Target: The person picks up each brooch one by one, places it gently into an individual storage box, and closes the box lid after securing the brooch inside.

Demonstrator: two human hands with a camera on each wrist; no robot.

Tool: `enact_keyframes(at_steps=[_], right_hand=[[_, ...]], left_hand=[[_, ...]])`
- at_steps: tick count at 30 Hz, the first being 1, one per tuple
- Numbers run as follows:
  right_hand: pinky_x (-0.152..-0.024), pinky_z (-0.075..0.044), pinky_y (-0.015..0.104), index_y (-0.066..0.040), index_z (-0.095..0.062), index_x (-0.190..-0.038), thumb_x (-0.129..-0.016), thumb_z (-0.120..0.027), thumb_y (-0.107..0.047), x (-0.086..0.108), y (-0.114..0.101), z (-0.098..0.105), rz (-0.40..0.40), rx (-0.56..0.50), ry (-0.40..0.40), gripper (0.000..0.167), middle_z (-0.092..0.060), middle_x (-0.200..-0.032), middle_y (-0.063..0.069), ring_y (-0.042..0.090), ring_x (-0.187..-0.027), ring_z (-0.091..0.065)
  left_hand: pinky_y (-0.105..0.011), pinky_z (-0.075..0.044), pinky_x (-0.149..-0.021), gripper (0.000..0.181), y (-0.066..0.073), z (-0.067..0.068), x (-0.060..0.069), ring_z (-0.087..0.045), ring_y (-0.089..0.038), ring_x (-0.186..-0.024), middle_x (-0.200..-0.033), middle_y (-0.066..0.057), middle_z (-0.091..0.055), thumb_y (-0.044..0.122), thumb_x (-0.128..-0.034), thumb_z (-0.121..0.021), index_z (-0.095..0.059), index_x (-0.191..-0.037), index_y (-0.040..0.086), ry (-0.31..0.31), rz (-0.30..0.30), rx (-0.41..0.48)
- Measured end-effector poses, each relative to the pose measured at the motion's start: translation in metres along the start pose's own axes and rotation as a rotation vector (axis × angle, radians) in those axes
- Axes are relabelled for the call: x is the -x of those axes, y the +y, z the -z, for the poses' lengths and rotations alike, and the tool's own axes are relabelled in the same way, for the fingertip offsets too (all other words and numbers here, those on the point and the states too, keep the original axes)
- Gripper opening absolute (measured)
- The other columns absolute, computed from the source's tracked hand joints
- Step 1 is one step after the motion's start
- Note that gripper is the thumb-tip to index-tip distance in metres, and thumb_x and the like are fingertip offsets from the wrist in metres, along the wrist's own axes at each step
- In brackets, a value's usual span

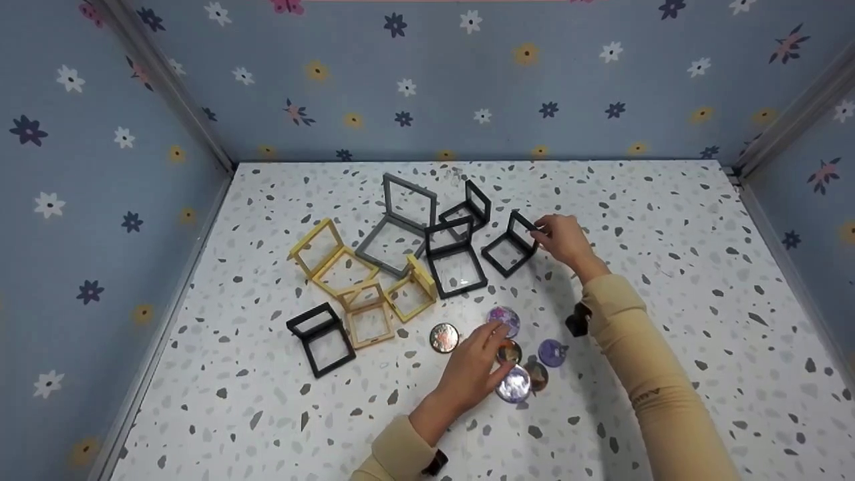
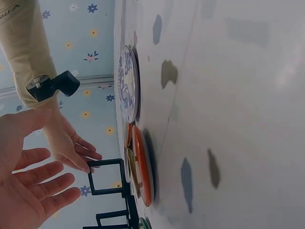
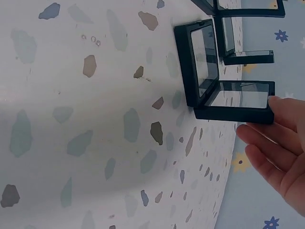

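My right hand (image 1: 566, 239) pinches the raised half of a small black hinged display frame (image 1: 507, 254) between thumb and fingers. The frame's other half lies flat on the table, and clear film spans its openings in the right wrist view. My left hand (image 1: 469, 369) hovers over a loose group of round badges, its fingers spread and relaxed in the left wrist view. Near it lie a purple-and-pink badge (image 1: 505, 319), an orange-brown badge (image 1: 509, 353), a shiny lilac badge (image 1: 513, 385), a purple badge (image 1: 552, 353), a brown badge (image 1: 537, 377) and a dark-rimmed badge (image 1: 444, 338).
More hinged frames stand opened out: a grey one (image 1: 387, 228), black ones (image 1: 434, 266) and yellow ones (image 1: 319, 274). Another black frame (image 1: 307, 339) stands at the left. Flower-patterned panels (image 1: 441, 80) enclose the speckled white table (image 1: 701, 280) at the back and sides.
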State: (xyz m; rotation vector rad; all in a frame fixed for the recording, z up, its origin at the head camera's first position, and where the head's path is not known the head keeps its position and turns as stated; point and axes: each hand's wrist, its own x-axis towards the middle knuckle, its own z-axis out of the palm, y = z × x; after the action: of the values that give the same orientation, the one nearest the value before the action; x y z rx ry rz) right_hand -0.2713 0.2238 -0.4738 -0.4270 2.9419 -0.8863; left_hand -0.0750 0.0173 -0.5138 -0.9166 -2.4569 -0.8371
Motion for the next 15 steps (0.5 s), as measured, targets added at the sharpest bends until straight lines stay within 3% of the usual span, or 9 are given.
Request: enact_keyframes(at_steps=[5, 15], right_hand=[[-0.062, -0.049, 0.039, 0.008, -0.063, -0.095, -0.085, -0.057, -0.009, 0.002, 0.003, 0.001, 0.023, -0.019, 0.015, 0.020, -0.064, -0.082, 0.021, 0.029, -0.072, -0.062], [-0.067, -0.049, 0.040, 0.009, -0.062, -0.095, -0.084, -0.058, -0.007, 0.013, 0.009, 0.004, 0.031, -0.065, 0.029, 0.020, -0.064, -0.084, 0.021, 0.030, -0.073, -0.063]], left_hand=[[-0.032, -0.040, -0.090, 0.050, 0.002, -0.008, -0.001, -0.049, -0.026, -0.107, -0.118, -0.017, -0.048, 0.024, -0.0783, -0.066, -0.049, -0.118, -0.001, -0.050, 0.015, 0.020], [-0.030, -0.037, -0.094, 0.052, 0.010, -0.013, -0.005, -0.046, -0.023, -0.112, -0.121, -0.015, -0.048, 0.030, -0.0830, -0.060, -0.045, -0.123, 0.000, -0.173, 0.047, -0.035]])
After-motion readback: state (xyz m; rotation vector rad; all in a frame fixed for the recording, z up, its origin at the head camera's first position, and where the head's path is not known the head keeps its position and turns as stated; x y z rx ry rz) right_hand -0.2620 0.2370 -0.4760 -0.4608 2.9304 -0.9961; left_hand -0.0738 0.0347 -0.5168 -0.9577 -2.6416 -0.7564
